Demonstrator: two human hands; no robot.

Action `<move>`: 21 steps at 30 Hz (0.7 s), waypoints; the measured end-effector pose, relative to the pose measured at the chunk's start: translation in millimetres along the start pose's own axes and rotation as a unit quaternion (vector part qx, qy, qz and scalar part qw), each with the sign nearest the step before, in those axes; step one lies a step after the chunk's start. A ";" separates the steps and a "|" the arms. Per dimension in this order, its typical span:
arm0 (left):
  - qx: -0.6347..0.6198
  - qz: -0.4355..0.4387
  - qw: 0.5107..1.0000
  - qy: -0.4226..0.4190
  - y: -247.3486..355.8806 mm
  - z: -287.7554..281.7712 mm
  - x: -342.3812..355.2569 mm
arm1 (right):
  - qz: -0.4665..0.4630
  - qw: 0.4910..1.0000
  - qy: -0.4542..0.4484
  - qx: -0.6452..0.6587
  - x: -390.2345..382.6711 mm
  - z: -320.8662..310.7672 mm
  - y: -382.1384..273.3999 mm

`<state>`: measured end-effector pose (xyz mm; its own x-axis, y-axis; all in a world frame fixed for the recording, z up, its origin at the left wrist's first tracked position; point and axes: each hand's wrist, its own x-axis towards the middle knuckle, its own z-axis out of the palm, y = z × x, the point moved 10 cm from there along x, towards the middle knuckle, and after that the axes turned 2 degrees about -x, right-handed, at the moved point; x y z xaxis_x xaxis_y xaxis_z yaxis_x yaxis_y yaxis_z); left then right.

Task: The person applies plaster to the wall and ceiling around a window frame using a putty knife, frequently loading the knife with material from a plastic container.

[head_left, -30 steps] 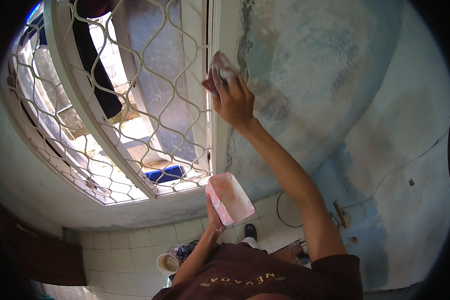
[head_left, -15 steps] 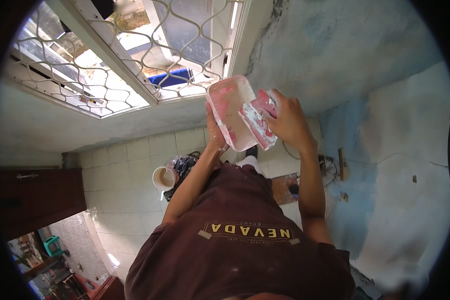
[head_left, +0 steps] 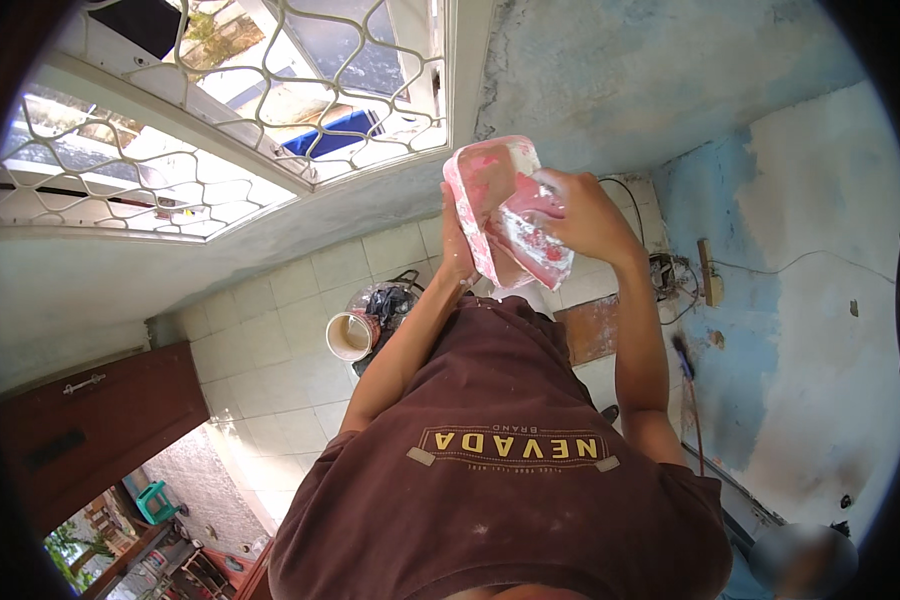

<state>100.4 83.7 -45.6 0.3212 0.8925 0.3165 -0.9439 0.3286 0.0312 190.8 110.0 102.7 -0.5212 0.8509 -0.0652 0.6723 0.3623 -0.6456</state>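
Observation:
My left hand grips the side of a rectangular pink tub, which is tilted and smeared with white paste. In my right hand is a pink trowel, its flat blade coated with white and pink-stained paste. My fingers wrap round the trowel's handle and partly hide it. The blade lies over the tub's right side, overlapping its opening, though whether it touches the rim I cannot tell.
A barred window is ahead on the left, beside a patchy blue-grey wall. On the tiled floor stand a white bucket and a black plastic bag. A cable runs along the right wall; a brown door is at left.
The tub has turned more upright and moved slightly right. The trowel has shifted lower and right with it, its blade angled differently. The whole view has swung a little.

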 end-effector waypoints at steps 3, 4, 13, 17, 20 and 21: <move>0.223 0.065 0.931 0.280 12.4 -4.4 -5.9 | 0.036 0.988 0.034 0.143 -13.8 -19.6 35.9; 0.206 0.069 0.934 0.285 13.0 -7.9 -6.5 | 0.050 0.977 0.044 0.204 -19.6 -20.3 48.1; 0.202 0.075 0.944 0.250 23.8 -4.1 7.6 | 0.048 0.851 0.101 0.513 -27.2 -15.0 61.8; 0.183 0.069 0.950 0.245 17.4 -1.0 11.8 | 0.034 0.874 0.131 0.467 -24.9 -27.8 54.6; 0.179 0.062 0.955 0.229 14.6 6.6 16.5 | -0.019 0.915 0.175 0.363 -29.2 -51.3 40.9; 0.178 0.055 0.958 0.220 14.0 8.7 15.8 | -0.042 0.926 0.190 0.324 -31.5 -57.5 32.6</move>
<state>91.7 99.7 -31.9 0.1460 0.9850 -0.0921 -0.9150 0.1699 0.3660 259.4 116.9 127.5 -0.2520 0.9470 0.1993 0.1161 0.2341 -0.9653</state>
